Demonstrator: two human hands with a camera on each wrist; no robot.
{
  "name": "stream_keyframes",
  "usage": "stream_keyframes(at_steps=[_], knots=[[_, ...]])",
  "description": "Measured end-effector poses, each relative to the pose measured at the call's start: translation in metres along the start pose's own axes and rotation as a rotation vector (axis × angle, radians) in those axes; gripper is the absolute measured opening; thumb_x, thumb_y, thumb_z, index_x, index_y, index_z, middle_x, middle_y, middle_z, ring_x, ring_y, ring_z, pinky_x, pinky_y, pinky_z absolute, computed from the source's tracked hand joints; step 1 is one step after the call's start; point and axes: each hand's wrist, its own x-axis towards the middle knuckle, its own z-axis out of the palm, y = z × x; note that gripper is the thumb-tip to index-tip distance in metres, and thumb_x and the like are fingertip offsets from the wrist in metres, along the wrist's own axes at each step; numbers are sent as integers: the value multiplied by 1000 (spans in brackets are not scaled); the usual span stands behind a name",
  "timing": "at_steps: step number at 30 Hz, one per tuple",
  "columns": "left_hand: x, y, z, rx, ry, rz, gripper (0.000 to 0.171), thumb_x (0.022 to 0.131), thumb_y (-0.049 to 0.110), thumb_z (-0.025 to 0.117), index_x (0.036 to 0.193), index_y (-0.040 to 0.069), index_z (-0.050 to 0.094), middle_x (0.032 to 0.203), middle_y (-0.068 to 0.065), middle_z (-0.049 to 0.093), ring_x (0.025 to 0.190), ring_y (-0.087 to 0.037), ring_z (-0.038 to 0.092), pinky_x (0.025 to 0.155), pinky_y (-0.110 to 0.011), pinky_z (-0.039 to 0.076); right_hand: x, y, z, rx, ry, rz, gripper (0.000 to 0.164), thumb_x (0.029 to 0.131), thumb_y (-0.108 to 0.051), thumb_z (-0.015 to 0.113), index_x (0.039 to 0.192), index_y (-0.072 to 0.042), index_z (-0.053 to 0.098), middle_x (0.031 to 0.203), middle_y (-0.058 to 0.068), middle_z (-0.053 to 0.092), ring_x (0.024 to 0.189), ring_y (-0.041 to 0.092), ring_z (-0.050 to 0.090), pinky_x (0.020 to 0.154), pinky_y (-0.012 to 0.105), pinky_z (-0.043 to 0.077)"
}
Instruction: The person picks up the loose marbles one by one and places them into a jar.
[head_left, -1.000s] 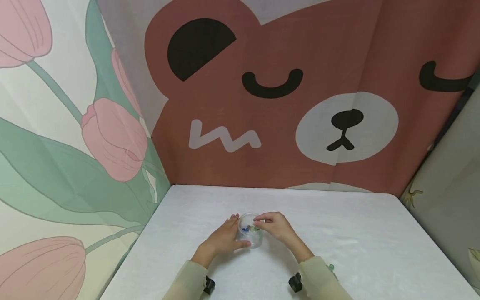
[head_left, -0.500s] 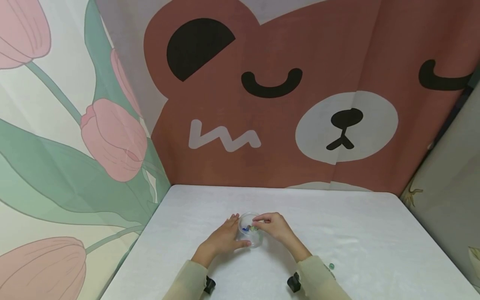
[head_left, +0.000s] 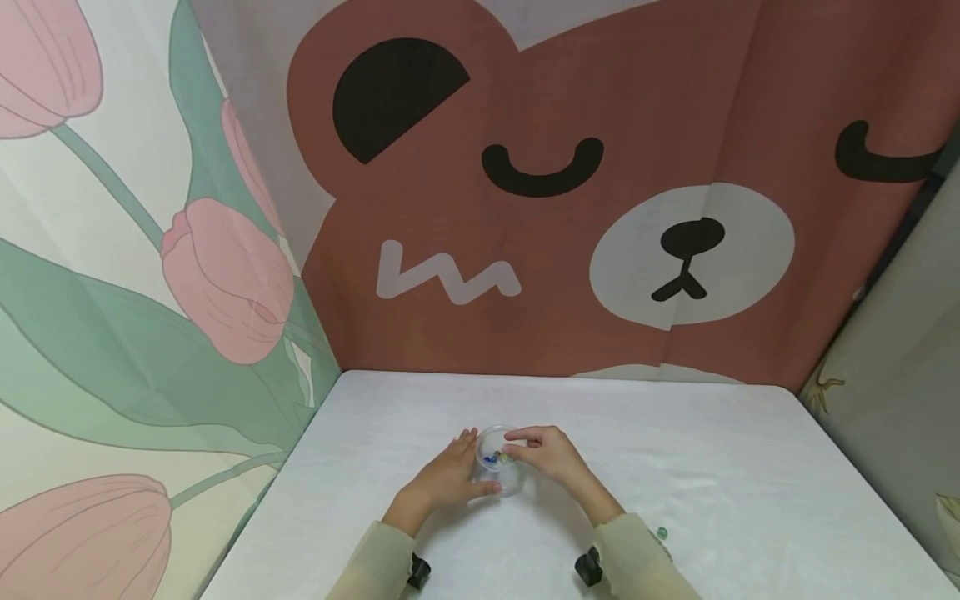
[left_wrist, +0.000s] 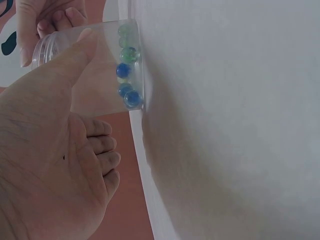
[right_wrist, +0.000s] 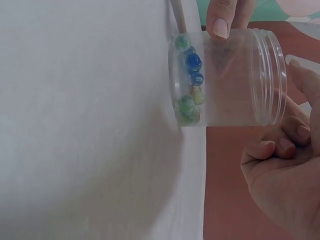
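Observation:
A clear plastic jar (head_left: 501, 479) with a threaded rim stands upright on the white table. Several blue, green and yellowish marbles (right_wrist: 193, 62) lie on its bottom. My left hand (head_left: 450, 475) holds the jar from the left, its thumb across the near side and the fingers along the far left side. At the mouth is my right hand (head_left: 551, 454), thumb and index finger at the rim (right_wrist: 272, 75) and the other fingers curled in. Whether a marble sits between those fingertips is hidden.
On the white table (head_left: 750, 483), a green marble (head_left: 662, 532) lies beside the right sleeve (head_left: 637, 554), which partly covers something greenish. A brown bear-print cloth (head_left: 450, 342) hangs behind the table, and a tulip-print cloth (head_left: 225, 275) at the left.
The right thumb and index finger have shifted very slightly left over the jar's mouth. The left hand and the jar stay in place.

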Motion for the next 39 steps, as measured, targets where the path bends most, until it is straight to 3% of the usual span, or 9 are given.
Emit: stream_keyframes(at_steps=[2,4,7,9,32,39], knots=[[0,0,0,-3,-1,-1,103,89,65,65,158,-2,27,167,-15,22,155,-31,20,126,-48,21,-2,-1,-2,2,-3,1,30,87,-31,81,110,-12,80,107,5,76,85,12,57,71,26,49],[-1,0,0,-6,-3,-4,103,89,65,65,158,-1,27,167,-15,23,155,-31,20,126,-49,22,-5,-2,-5,1,-8,3,31,87,-32,81,111,-12,80,91,1,73,77,12,53,64,23,45],[-1,1,0,-4,-4,-1,103,89,65,65,158,-2,27,167,-16,23,155,-32,20,126,-49,22,-9,-2,-10,-2,-22,12,34,86,-33,82,113,-14,79,68,-4,54,65,10,42,53,21,34],[-1,1,0,-2,0,4,103,89,65,66,158,-3,28,166,-17,23,154,-32,20,126,-49,22,-13,-1,-15,-1,-28,17,35,86,-33,82,115,-14,78,63,-6,43,61,9,38,50,20,30],[-3,2,-1,1,-3,12,103,89,63,66,157,-3,27,167,-17,22,155,-32,19,127,-47,20,-51,25,-69,10,-48,26,34,86,-30,82,114,-12,75,66,-4,34,59,7,32,52,21,31],[0,0,-1,-2,-9,2,104,89,64,65,158,-4,25,167,-17,21,155,-32,19,127,-47,20,-58,33,-82,4,-58,38,41,87,-34,81,118,-10,74,67,-5,34,60,6,32,53,22,31]])
